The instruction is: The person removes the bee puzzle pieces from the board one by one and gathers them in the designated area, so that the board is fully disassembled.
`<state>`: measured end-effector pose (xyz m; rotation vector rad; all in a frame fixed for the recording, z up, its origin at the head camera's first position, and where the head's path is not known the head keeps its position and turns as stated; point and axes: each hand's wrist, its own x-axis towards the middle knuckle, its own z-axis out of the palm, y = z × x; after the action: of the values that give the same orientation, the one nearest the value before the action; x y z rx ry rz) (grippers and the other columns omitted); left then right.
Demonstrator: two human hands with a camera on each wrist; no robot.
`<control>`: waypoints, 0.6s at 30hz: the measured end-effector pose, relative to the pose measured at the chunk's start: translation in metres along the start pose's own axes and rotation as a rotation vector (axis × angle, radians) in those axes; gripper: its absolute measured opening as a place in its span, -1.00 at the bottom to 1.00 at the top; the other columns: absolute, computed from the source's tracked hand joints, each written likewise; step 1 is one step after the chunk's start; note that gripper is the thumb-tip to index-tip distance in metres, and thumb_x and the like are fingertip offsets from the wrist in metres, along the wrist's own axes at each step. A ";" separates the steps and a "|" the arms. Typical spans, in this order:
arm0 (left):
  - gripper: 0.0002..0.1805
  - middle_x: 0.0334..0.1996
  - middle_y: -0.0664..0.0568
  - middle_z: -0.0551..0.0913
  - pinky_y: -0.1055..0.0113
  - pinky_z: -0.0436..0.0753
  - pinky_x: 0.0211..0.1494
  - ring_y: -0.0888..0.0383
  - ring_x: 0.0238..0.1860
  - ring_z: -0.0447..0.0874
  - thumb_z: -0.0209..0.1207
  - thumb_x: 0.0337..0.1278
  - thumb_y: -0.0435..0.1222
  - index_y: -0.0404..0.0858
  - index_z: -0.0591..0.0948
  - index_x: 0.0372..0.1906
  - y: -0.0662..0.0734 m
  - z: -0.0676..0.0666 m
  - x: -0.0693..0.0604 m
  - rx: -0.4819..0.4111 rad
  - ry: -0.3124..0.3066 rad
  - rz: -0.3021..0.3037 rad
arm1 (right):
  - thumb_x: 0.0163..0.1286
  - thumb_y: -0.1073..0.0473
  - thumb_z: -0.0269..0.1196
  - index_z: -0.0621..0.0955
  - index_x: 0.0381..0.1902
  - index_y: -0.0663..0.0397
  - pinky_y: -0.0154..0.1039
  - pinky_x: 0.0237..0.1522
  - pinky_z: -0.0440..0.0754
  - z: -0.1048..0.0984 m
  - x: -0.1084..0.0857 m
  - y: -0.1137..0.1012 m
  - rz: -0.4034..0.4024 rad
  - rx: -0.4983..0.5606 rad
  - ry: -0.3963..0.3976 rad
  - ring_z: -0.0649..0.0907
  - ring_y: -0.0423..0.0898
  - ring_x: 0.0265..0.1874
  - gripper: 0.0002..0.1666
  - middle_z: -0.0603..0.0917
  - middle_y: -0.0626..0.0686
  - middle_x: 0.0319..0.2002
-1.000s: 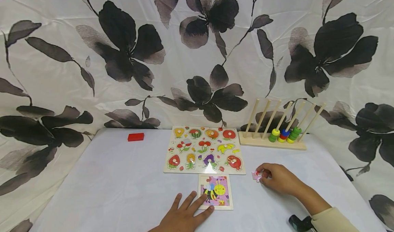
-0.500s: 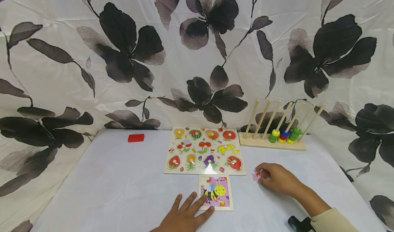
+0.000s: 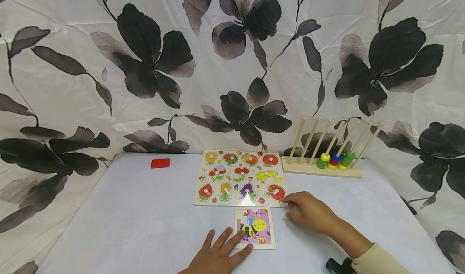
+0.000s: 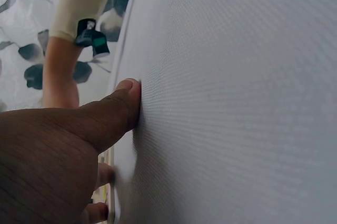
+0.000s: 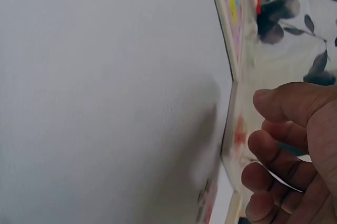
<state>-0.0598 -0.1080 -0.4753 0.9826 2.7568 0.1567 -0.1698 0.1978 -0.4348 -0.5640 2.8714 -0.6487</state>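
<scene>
My left hand (image 3: 218, 252) lies with spread fingers over the left edge of a small square bee jigsaw puzzle (image 3: 263, 225); its thumb shows in the left wrist view. My right hand (image 3: 312, 213) hovers by the lower right corner of a wooden fruit peg puzzle (image 3: 232, 199). In the right wrist view, the loosely bent fingers (image 5: 263, 145) and thumb stand apart with nothing between them. A pinkish jigsaw piece (image 5: 208, 200) appears on the white cloth below that hand; in the head view the hand hides it.
A wooden peg stand (image 3: 319, 168) with coloured rings stands at the back right. Far back on the left lies a red block (image 3: 160, 163). Flowered fabric (image 3: 232, 64) hangs behind the table. A dark device (image 3: 339, 266) sits at the right wrist.
My right hand has let go of the pink jigsaw piece and moved left, toward the fruit puzzle's corner. The left hand has stayed in place.
</scene>
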 end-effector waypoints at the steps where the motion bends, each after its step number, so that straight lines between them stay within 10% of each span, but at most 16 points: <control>1: -0.01 0.60 0.18 0.16 -0.41 0.25 0.36 -0.09 0.54 0.15 -0.45 0.06 0.62 0.34 0.27 0.56 0.000 0.000 0.000 -0.002 -0.005 -0.003 | 0.21 0.16 0.52 0.73 0.01 -0.03 -0.08 -0.01 0.63 0.002 0.001 -0.003 0.007 0.000 -0.003 0.54 -0.17 -0.19 -0.61 0.63 -0.20 -0.24; 18: -0.02 0.60 0.18 0.15 -0.44 0.23 0.35 -0.11 0.54 0.13 -0.43 0.07 0.62 0.34 0.26 0.56 -0.001 0.000 0.000 -0.015 -0.004 0.002 | 0.28 0.13 0.48 0.72 0.05 -0.02 0.04 0.08 0.63 0.024 0.011 -0.035 -0.166 0.014 -0.049 0.59 -0.09 0.04 -0.62 0.66 -0.11 -0.03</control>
<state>-0.0603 -0.1092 -0.4759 0.9805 2.7466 0.1757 -0.1632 0.1546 -0.4417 -0.8107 2.7936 -0.6674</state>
